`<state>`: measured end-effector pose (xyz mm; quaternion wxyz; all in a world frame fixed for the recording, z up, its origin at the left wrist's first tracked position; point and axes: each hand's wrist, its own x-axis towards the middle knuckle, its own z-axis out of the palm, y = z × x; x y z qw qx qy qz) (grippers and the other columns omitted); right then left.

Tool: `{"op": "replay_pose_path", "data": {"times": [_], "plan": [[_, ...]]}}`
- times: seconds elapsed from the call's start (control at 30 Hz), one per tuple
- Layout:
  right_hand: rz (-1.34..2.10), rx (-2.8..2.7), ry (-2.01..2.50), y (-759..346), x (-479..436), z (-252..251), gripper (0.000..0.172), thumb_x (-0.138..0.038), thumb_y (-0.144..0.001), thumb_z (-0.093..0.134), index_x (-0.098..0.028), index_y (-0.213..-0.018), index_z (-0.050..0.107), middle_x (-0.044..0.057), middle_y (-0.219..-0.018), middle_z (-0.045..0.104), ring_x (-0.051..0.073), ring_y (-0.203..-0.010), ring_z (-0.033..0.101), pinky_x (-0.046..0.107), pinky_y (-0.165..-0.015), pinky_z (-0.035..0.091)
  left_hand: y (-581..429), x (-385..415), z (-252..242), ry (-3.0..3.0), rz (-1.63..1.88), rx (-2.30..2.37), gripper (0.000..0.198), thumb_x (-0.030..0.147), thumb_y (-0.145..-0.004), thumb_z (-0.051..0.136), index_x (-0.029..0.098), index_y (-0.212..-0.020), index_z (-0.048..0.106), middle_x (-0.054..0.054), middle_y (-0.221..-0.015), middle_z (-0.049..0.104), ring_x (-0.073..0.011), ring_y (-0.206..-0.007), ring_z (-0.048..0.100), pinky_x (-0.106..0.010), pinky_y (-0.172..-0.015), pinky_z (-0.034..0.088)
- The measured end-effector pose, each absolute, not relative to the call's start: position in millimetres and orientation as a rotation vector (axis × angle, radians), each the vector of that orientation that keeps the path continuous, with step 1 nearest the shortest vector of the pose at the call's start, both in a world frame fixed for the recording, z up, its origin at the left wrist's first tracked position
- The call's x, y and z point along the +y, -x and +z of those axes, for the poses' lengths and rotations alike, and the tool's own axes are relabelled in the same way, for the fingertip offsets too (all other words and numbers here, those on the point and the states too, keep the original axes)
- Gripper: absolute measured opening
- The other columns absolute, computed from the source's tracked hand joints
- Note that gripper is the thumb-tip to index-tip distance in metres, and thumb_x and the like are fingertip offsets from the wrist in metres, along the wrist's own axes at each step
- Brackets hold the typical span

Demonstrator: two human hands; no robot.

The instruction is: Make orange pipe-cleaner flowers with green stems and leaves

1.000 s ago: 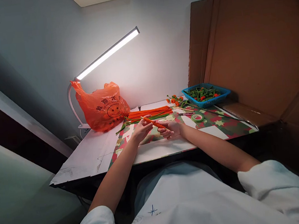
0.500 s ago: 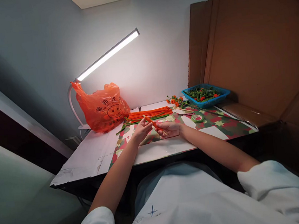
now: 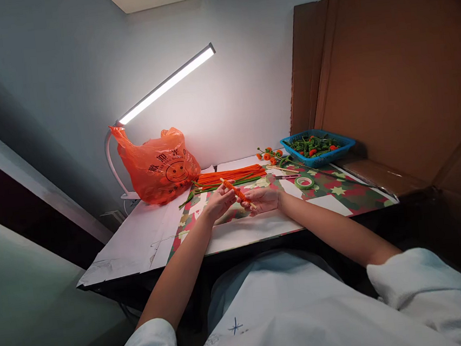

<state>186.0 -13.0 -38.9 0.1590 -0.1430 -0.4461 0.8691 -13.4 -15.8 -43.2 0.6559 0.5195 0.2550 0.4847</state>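
Between both hands, above the front part of the table, is a pale thin stick with an orange pipe cleaner (image 3: 239,194) coiled round it. My left hand (image 3: 219,202) pinches the stick near its upper left end, fingers closed. My right hand (image 3: 264,199) closes on its lower right end, where a bare pale tip sticks out. Just beyond the hands lies a bundle of orange pipe cleaners (image 3: 231,175), with green pipe cleaners (image 3: 241,181) along its near side. Some of the stick is hidden by my fingers.
An orange plastic bag (image 3: 156,166) stands at the left by a lit lamp (image 3: 168,84). Orange flowers (image 3: 268,154) lie beside a blue basket (image 3: 323,160) of green and orange pieces. Green tape (image 3: 305,182) and a cutter (image 3: 286,177) lie right of my hands. Cardboard (image 3: 385,82) walls the right side.
My right fingers have shifted on the stick, and its bare lower tip now shows past the orange coil. My left hand stays nearly in place.
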Motion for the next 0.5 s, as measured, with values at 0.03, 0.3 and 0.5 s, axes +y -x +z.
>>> {"op": "replay_pose_path", "data": {"times": [0.03,0.3,0.5], "plan": [[2.455,-1.287,0.429,-184.9,-13.9,-39.0,0.009,-0.016,-0.087,0.057,-0.014,-0.094,0.053,0.001,-0.075,0.058,0.010,-0.061,0.055,0.027,-0.067,0.051,13.3,-15.6,-43.1,-1.188,1.102,0.585,0.058,0.033,-0.057,0.088,0.018,-0.101,0.054,0.000,-0.081,0.070,-0.0094,-0.057,0.062,-0.023,-0.060,0.046],[2.218,-1.374,0.589,-178.9,-16.4,-39.2,0.018,-0.017,-0.076,0.074,-0.013,-0.087,0.059,0.004,-0.077,0.065,0.013,-0.068,0.063,0.026,-0.067,0.052,11.5,-14.1,-41.3,-1.210,1.202,0.760,0.055,0.035,-0.053,0.088,0.017,-0.089,0.052,0.002,-0.066,0.067,-0.0085,-0.056,0.060,-0.019,-0.057,0.042],[2.031,-1.462,0.661,-177.9,-15.1,-40.3,0.032,-0.028,-0.062,0.085,-0.015,-0.075,0.058,-0.001,-0.067,0.061,0.009,-0.059,0.060,0.022,-0.060,0.051,9.6,-15.2,-39.1,-1.186,1.277,0.831,0.057,0.034,-0.048,0.089,0.018,-0.086,0.050,0.004,-0.059,0.065,-0.0069,-0.050,0.055,-0.018,-0.053,0.036]]}}
